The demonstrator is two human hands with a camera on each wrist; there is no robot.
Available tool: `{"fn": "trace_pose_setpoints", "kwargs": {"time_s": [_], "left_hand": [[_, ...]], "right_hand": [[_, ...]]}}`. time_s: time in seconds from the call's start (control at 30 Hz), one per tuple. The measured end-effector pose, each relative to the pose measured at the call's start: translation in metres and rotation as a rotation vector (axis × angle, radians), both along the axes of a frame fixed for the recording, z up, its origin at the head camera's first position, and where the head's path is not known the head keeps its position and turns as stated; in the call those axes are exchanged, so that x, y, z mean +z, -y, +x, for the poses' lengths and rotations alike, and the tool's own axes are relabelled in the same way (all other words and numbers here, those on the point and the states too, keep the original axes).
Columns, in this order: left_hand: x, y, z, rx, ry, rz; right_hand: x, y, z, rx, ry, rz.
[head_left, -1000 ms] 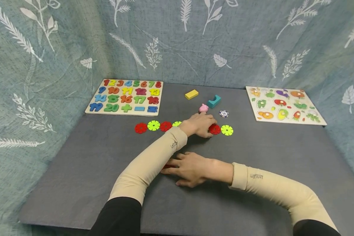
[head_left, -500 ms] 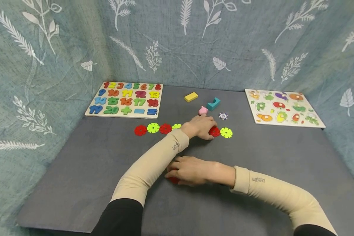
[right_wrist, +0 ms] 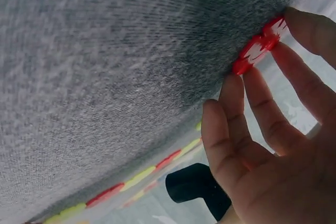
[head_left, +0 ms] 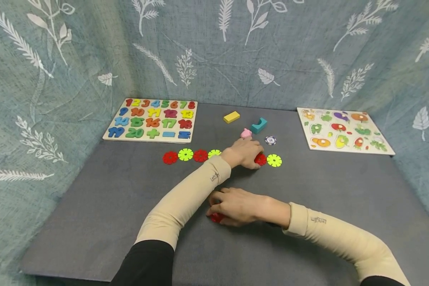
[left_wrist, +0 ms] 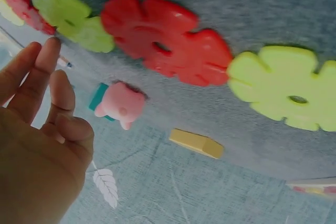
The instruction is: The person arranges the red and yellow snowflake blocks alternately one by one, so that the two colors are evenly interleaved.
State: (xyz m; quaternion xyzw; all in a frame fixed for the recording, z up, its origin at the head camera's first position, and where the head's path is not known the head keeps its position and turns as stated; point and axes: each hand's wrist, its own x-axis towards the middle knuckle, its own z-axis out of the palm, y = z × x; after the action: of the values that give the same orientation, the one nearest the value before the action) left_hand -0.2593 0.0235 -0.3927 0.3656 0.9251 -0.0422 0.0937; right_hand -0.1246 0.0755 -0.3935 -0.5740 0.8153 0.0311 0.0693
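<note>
Flower-shaped plastic interlocking discs lie flat in a row, red and yellow-green by turns. My left hand lies over the right part of that row, hiding some of it. Its fingertips are at a red disc, with a yellow-green disc just right of it. The left wrist view shows these fingers loosely bent, and a nearer red disc and yellow-green disc. Nearer my body, below the left forearm, my right hand pinches another red disc by its edges between thumb and fingers, tilted at the tabletop.
Behind the row lie a pink pig-like toy, a teal arched block, a yellow block and a poker chip. A number puzzle board stands back left, a vegetable puzzle board back right. Patterned cloth encloses the grey table.
My right hand has shifted a little to the right and drawn the red disc along, its fingers closing round it. The left hand has stayed nearly still at the row.
</note>
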Motion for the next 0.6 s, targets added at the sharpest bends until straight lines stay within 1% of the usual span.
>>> {"fn": "trace_pose_setpoints", "kwargs": {"time_s": [0.13,0.23,0.47,0.6], "left_hand": [[0.002,-0.006,0.001,-0.009,-0.036,-0.018],[0.003,-0.011,0.003,-0.014,-0.049,-0.029],[0.004,-0.025,0.005,-0.032,-0.059,-0.034],[0.001,-0.032,0.006,-0.048,-0.053,-0.027]], "right_hand": [[0.001,-0.003,0.001,-0.036,0.008,0.006],[0.001,-0.006,0.003,-0.050,-0.001,0.010],[0.000,-0.011,0.004,-0.025,-0.032,0.002],[-0.001,-0.013,0.005,-0.021,-0.041,-0.001]]}}
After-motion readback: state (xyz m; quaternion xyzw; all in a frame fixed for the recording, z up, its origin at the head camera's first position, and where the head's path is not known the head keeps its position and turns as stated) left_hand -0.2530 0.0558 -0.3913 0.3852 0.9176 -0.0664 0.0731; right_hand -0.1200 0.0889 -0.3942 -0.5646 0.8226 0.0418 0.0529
